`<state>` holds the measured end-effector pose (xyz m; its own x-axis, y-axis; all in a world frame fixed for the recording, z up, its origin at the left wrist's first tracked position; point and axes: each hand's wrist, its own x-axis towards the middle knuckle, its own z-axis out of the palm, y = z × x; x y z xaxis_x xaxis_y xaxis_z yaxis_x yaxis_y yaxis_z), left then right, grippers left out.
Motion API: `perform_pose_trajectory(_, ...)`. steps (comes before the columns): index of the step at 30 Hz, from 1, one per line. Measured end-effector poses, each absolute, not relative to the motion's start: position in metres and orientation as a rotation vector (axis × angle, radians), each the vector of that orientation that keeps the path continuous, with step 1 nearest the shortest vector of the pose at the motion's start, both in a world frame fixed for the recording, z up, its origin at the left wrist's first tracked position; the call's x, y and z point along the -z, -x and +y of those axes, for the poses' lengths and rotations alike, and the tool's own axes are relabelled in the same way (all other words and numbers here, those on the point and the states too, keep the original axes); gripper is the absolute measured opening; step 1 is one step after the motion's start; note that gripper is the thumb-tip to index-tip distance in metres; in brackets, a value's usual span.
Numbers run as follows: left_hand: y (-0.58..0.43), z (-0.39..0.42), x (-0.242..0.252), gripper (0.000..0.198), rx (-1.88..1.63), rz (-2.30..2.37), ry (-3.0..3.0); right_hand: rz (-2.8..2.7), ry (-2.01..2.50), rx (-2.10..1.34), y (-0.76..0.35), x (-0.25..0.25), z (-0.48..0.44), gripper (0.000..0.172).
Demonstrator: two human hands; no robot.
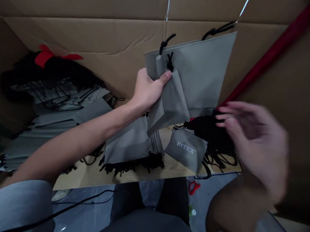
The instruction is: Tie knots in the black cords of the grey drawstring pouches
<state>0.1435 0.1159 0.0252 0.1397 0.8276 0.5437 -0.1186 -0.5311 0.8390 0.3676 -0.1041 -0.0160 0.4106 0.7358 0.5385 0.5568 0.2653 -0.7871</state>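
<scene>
Raised above the table, my left hand [152, 89] is closed on several grey drawstring bags [205, 70], the thumb pressing a smaller, partly folded one [169, 99] against a large flat one. Knotted black cords [164, 43] stick up from their top edges. My right hand [256, 136], slightly blurred, is in the air to the right with its fingers stretched out and nothing seen in them. Beneath it lies a bundle of black cords [209, 131]. A small grey pouch printed INTEX [186, 148] lies below the held bags, beside a stack of grey bags [129, 142] with black cord ends.
At the left are piled grey bags [43, 133] and a bundle of black cords tied with a red strip [44, 57]. Cardboard [96, 42] walls the wooden table [88, 176]. A dark red pole [269, 56] slants at right. Red-handled scissors [193, 187] lie on the floor.
</scene>
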Motion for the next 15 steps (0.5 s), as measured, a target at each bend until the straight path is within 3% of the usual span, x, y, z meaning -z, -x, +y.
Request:
perform_pose_trajectory(8,-0.178,0.097,-0.002,0.018,-1.683,0.706,-1.401,-1.047,2.312,-0.308,-0.398,0.166,-0.073,0.041)
perform_pose_trajectory(12,-0.179,0.091,0.007,0.021,-1.763,0.739,-1.346,-1.019,2.551,-0.225,-0.395,0.196,-0.070,0.057)
perform_pose_trajectory(15,-0.177,0.093,0.011,0.026,-1.746,0.762,-1.331,-1.121,2.602,-0.149,-0.396,0.199,-0.071,0.058)
